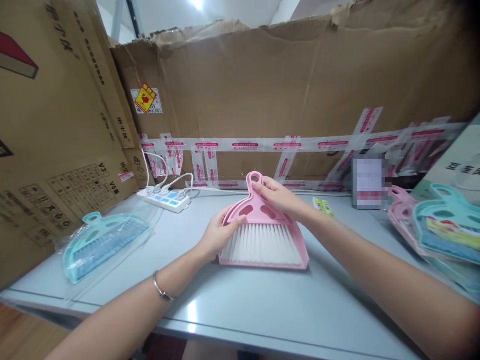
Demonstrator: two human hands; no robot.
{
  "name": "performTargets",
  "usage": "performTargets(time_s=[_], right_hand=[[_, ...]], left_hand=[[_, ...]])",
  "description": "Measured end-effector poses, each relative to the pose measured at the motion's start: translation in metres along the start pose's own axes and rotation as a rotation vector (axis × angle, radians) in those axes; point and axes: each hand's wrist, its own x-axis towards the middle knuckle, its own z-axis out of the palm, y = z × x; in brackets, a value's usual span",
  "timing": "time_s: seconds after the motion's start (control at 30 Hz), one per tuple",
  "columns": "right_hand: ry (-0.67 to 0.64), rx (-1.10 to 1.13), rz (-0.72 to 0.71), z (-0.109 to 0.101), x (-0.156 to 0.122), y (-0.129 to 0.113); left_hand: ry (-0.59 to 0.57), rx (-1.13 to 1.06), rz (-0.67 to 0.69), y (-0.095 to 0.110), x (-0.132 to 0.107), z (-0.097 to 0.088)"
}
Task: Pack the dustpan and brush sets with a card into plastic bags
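Observation:
A pink hand brush (pixel 262 240) with white bristles is nested in a matching pink dustpan (pixel 302 252), handles pointing away from me. My left hand (pixel 219 230) grips the left side of the set, its thumb lying on the brush head. My right hand (pixel 275 192) closes round the handle end from the right, thumb near the hanging hole. The fingers behind the set are hidden. Both pieces are held together above the table, tilted toward me.
At left lies a turquoise brush and dustpan set (pixel 107 240) in clear plastic. More turquoise (pixel 446 212) and pink sets are stacked at right. A power strip (pixel 165 199), a small yellow-green packet (pixel 323 206) and a grey box (pixel 368 180) stand before large cardboard boxes (pixel 243 90).

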Motion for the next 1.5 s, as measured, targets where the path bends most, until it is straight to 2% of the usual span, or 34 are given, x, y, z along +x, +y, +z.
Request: performTargets(time_s=[0.17, 0.33, 0.5, 0.63, 0.87, 1.17, 1.5], right_hand=[[0.033, 0.001, 0.071, 0.008, 0.001, 0.002], [0.044, 0.017, 0.093, 0.008, -0.001, 0.003], [-0.044, 0.097, 0.083, -0.002, 0.0, 0.007], [-0.14, 0.129, 0.123, -0.005, -0.002, 0.008], [-0.047, -0.27, 0.071, 0.005, -0.006, 0.002], [-0.013, -0.389, -0.019, 0.012, -0.004, 0.014], [0.03, -0.401, 0.005, 0.018, -0.002, 0.026]], left_hand=[[-0.015, -0.017, -0.042, -0.002, 0.002, -0.001], [-0.013, -0.018, -0.061, -0.005, 0.002, 0.001], [0.008, -0.042, -0.092, -0.004, 0.004, -0.002], [0.061, -0.028, -0.067, -0.003, 0.006, -0.005], [0.021, 0.012, -0.03, -0.004, 0.006, -0.005], [0.038, 0.061, -0.014, -0.007, 0.006, -0.006], [0.016, 0.072, -0.047, -0.009, 0.007, -0.007]])
